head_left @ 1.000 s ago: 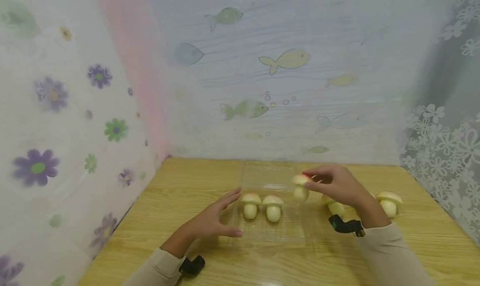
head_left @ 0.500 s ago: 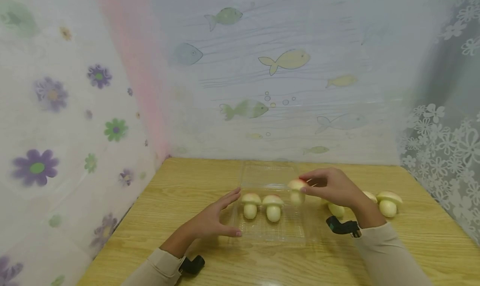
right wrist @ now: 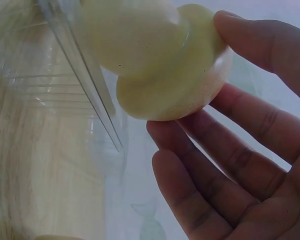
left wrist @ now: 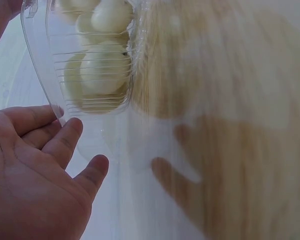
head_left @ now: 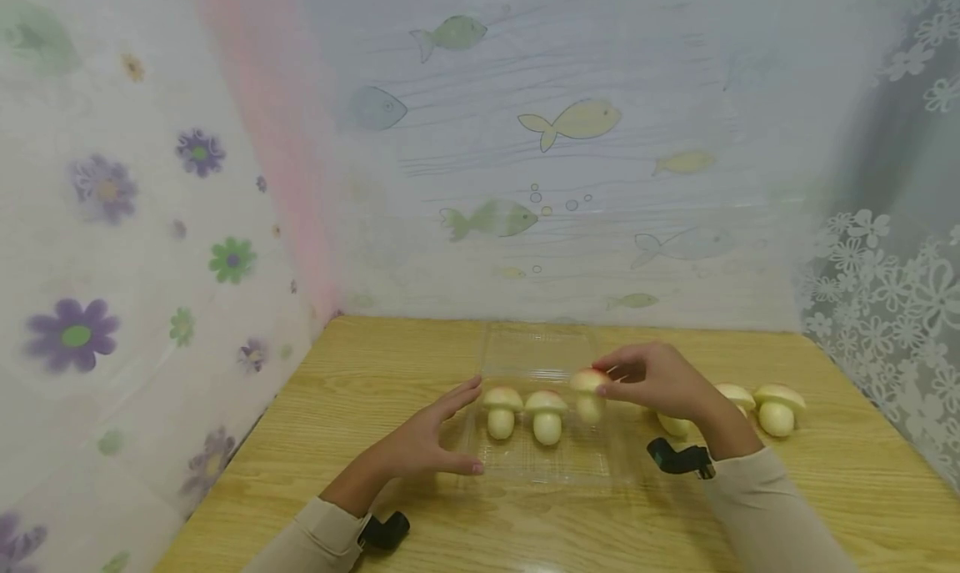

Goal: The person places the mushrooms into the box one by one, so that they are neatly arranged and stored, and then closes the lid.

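Note:
A toy mushroom (head_left: 589, 396), cream with a reddish cap top, is held by the cap between the thumb and fingers of my right hand (head_left: 654, 379). It overlaps the right part of a clear plastic box (head_left: 525, 466) in the head view. In the right wrist view the mushroom (right wrist: 165, 65) shows close beside the box's clear wall (right wrist: 85, 75). Two similar mushrooms, a left one (head_left: 501, 413) and a middle one (head_left: 547, 417), lie side by side in the box. My left hand (head_left: 423, 439) is spread at the box's left side, fingertips right at its rim in the left wrist view.
The box's clear lid (head_left: 536, 352) lies folded back toward the wall. Right of the box, partly behind my right arm, several more mushrooms (head_left: 778, 410) rest on the wooden table (head_left: 390, 348). A patterned sheet (head_left: 570, 223) rises at the table's back edge.
My right hand has moved left and slightly down with the mushroom, bringing it over the box's right part. More of the mushrooms behind the right arm now shows. My left hand has stayed put.

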Motion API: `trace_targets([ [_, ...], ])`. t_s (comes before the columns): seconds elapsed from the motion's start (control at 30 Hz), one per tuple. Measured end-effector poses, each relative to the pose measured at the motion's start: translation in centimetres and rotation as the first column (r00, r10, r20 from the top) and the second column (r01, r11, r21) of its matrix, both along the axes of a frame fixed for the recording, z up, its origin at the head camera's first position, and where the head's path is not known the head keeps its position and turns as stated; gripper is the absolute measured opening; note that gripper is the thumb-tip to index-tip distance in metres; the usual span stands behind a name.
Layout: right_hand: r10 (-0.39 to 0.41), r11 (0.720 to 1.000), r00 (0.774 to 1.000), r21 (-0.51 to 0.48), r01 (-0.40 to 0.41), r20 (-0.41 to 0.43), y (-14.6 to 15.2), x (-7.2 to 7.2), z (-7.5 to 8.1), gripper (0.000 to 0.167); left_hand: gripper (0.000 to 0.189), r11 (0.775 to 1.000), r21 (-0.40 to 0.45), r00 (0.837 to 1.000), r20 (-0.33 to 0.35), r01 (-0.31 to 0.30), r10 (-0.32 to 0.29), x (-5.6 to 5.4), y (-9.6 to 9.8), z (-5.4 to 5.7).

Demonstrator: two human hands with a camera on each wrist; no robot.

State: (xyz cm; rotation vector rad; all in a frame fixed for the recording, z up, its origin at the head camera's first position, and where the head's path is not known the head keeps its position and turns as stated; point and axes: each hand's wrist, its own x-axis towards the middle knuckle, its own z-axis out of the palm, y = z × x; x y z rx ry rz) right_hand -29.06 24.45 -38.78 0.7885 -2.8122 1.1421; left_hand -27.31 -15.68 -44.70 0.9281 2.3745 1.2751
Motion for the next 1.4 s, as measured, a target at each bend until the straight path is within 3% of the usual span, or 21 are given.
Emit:
trace_targets([
  [0.9,0.025,0.997,1.000,0.069,-0.026,0.008,-0.65,-0.23,-0.78,0.041,0.107,1.000,-0.011,1.000,-0.019,0.002,-0.002,0.13,0.07,0.18],
  [1.4,0.032,0.996,0.999,0.083,-0.032,-0.007,-0.74,-0.30,-0.90,0.041,0.106,1.000,-0.012,0.999,-0.038,0.006,-0.006,-0.21,0.00,-0.30],
])
